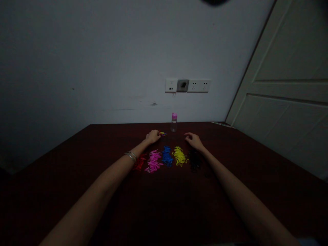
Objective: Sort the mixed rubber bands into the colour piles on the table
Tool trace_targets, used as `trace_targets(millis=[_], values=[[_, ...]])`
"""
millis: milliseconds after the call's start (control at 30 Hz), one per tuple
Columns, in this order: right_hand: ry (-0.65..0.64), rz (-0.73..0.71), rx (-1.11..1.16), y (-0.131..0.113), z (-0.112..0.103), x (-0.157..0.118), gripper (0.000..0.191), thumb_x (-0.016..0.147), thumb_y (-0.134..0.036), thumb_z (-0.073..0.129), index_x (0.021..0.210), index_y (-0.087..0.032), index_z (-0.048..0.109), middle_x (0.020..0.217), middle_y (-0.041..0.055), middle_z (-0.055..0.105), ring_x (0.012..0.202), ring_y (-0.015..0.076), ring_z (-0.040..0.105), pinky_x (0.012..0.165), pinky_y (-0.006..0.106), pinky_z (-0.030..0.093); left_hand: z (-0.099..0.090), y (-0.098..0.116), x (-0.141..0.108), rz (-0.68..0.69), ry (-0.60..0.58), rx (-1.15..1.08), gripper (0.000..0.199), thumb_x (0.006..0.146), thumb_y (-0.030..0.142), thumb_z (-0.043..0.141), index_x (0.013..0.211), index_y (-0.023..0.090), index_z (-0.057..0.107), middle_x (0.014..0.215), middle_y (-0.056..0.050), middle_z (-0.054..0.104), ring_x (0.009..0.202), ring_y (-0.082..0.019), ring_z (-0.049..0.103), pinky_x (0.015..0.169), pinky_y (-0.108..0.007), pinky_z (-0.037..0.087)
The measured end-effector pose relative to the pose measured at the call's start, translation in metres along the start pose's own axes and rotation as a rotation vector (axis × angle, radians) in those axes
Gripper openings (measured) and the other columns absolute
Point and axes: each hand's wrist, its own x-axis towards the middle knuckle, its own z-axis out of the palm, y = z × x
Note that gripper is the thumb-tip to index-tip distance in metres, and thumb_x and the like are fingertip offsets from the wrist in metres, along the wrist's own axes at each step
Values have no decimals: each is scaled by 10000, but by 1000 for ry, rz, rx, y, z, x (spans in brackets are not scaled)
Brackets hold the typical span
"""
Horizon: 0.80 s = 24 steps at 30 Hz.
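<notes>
My left hand [153, 136], with bangles on its wrist, is closed at the far part of the dark table. A small multicoloured bundle of thin strands [163, 134] pokes out at its fingertips. To the right, my right hand [194, 141] hovers or rests with bent fingers, apart and holding nothing visible. Between and nearer than the hands lie piles of thin, stringy pieces: red [139, 162], pink [154, 161], blue [167, 156], yellow [179, 156] and black [195, 160]. The red pile is partly behind my left forearm; the black one is hard to see in the gloom.
A clear bottle with a pink cap [174, 123] stands upright near the wall, beyond and between my hands. The reddish-brown table [164, 205] meets a pale wall [115, 68] with sockets [199, 85] and a switch [182, 85]. A panelled door [287, 78] rises at right.
</notes>
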Motion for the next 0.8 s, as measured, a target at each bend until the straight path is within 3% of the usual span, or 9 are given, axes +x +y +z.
trace_targets(millis=[167, 333, 633, 800], values=[[-5, -2, -15, 1, 1, 1, 313, 689, -199, 469, 947, -125, 630, 733, 38, 634, 654, 140, 559, 637, 242, 425, -3, 13, -2, 45, -58, 303, 251, 787, 272, 454, 947, 164, 614, 975, -154, 627, 892, -268, 597, 722, -338, 443], [-2, -12, -5, 2, 2, 1, 315, 689, -184, 465, 950, -125, 630, 735, 40, 642, 659, 140, 562, 644, 240, 425, -12, 17, -5, 17, -122, 390, 244, 781, 255, 457, 949, 173, 615, 1017, -128, 625, 931, -238, 593, 769, -319, 452], [-17, 3, -17, 0, 0, 1, 321, 694, -202, 459, 952, -119, 631, 732, 44, 634, 643, 142, 555, 629, 241, 420, -27, -5, -4, -48, -38, 282, 202, 711, 268, 541, 844, 182, 665, 944, -114, 650, 874, -230, 601, 738, -294, 444], [-23, 7, -35, -2, -2, 0, 316, 693, -204, 472, 948, -115, 634, 729, 45, 634, 638, 141, 556, 634, 243, 420, -24, 17, -13, 115, -119, 9, 163, 678, 215, 555, 767, 151, 675, 798, -73, 658, 732, -163, 589, 654, -223, 420]])
